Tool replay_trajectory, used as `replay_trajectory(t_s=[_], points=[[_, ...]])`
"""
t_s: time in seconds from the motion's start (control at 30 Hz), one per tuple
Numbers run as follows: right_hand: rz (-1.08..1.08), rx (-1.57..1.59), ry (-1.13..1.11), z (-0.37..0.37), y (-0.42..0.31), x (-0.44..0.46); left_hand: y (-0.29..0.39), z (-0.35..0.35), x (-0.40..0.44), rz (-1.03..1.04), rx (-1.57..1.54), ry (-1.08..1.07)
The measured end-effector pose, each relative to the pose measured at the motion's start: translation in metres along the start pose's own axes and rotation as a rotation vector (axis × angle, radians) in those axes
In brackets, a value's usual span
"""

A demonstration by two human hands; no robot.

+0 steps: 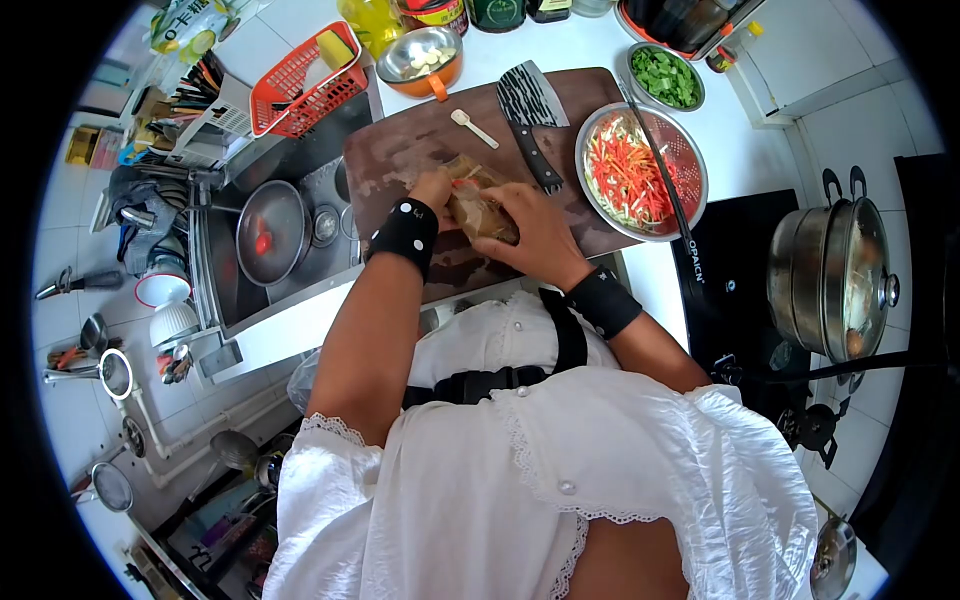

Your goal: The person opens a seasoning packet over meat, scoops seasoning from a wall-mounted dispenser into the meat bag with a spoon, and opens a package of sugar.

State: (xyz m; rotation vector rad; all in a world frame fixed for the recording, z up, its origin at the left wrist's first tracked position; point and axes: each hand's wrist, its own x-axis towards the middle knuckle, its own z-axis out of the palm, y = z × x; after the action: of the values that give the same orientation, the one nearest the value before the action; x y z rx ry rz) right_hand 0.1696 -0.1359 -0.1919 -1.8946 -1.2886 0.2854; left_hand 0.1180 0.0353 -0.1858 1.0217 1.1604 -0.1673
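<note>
Left hand (432, 190), right hand (537, 228) — on brown packet (477, 214).

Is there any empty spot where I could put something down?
Yes: the white countertop between the round steel bowl of green leaves, the steel colander of red shreds and the flat black cooktop. The brown rectangular board, left of the small pale spoon, is bare too. Mid-board is crowded: left hand, right hand, shiny brown packet and black-handled cleaver.

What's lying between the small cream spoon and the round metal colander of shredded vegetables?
In the head view, a broad striped cleaver with a black handle lies between the spoon and the colander, on the brown rectangular board.
</note>
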Motion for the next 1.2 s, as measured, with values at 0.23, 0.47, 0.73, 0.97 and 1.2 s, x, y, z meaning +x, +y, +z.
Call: replay_trajectory(t_s=[0.23,0.47,0.73,0.97,1.2], points=[[0.000,0.102,-0.046,0.002,-0.001,-0.005,-0.001,-0.001,0.000,0.010,0.030,-0.031],[-0.037,0.178,0.058,0.005,0.001,0.002,-0.002,-0.005,0.002,-0.044,0.056,0.011],[0.066,0.157,0.033,-0.008,0.001,0.018,-0.009,-0.021,0.008,-0.013,0.122,-0.045],[0.080,0.138,0.013,-0.010,-0.002,0.030,-0.015,-0.034,-0.001,0.225,0.272,-0.032],[0.087,0.125,-0.024,-0.010,-0.009,0.041,-0.031,-0.036,-0.006,0.927,0.796,0.375]])
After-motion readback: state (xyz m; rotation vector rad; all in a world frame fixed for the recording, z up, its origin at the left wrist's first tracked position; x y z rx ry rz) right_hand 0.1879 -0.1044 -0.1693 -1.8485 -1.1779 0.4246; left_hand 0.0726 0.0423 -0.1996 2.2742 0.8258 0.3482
